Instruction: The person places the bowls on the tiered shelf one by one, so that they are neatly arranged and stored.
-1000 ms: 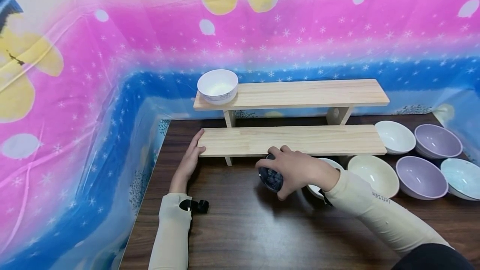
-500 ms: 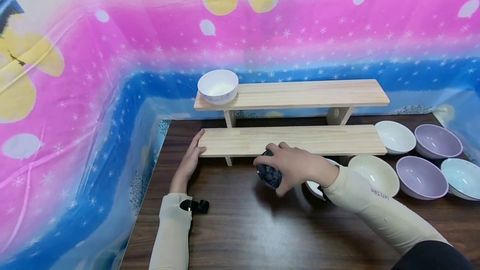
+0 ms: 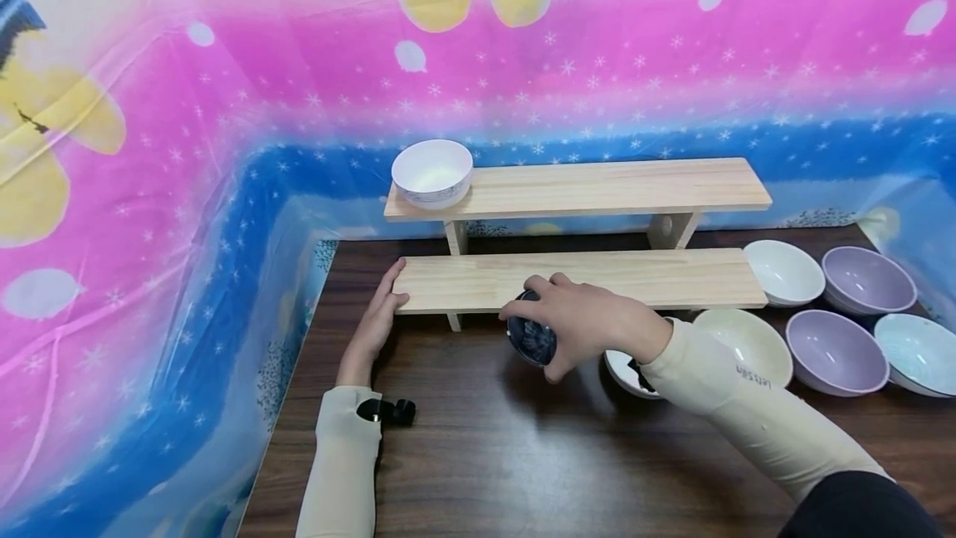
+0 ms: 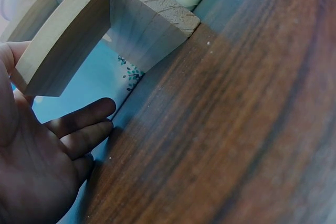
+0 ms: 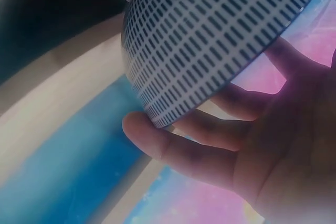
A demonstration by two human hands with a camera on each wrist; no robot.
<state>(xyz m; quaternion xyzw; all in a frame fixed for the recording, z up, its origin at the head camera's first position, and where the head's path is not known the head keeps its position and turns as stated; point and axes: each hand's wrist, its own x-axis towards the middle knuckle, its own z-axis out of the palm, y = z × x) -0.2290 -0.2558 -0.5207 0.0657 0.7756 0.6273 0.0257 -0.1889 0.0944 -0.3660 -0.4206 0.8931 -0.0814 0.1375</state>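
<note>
My right hand (image 3: 590,318) grips a bowl (image 3: 532,343) by its rim, in front of the lower board of a two-step wooden shelf. The bowl's inside is dark; dark dashes on white cover its outer wall (image 5: 210,40) in the right wrist view. It hangs tilted, with a shadow on the table below. At the left end of the lower board (image 3: 463,281), my left hand (image 3: 377,322) holds the wood between thumb and forefinger. The other fingers (image 4: 86,135) stretch out loosely under it in the left wrist view.
One white bowl (image 3: 433,177) stands at the left of the upper board (image 3: 612,188). On the table's right stand several bowls: white (image 3: 784,272), cream (image 3: 747,347), purple (image 3: 836,355) and pale blue (image 3: 917,354). Another white bowl (image 3: 627,376) is partly hidden by my right wrist.
My right hand has shifted slightly left and toward the lower board, carrying the dark bowl with it. The left hand stays on the board's end.
</note>
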